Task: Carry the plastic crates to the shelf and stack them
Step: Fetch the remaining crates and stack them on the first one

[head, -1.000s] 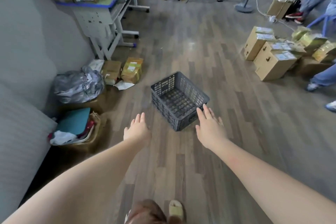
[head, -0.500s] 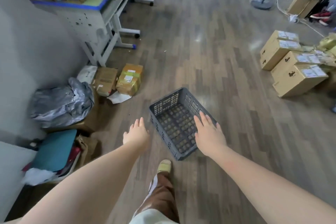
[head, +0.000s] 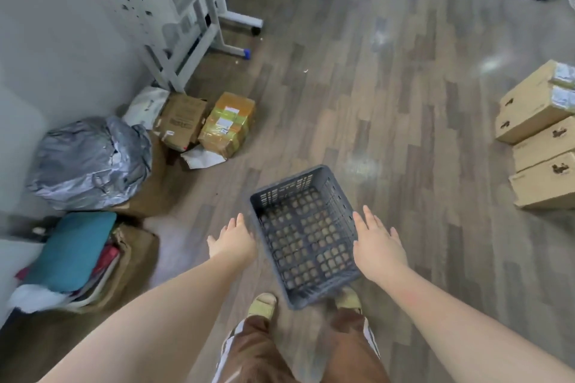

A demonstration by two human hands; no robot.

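Reaching for dark grey slatted plastic crate (head: 306, 235) on wood floor (head: 389, 109).
L hand (head: 233, 239) & R hand (head: 378, 242) flank it, fingers straight, gripping nothing.

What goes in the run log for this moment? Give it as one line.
phase: reaching | left hand: open, beside grey plastic crate | right hand: open, at its other side | crate: empty, on wood floor, not gripped

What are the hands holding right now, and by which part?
Nothing yet: left hand and right hand reach open on either side of the grey crate.
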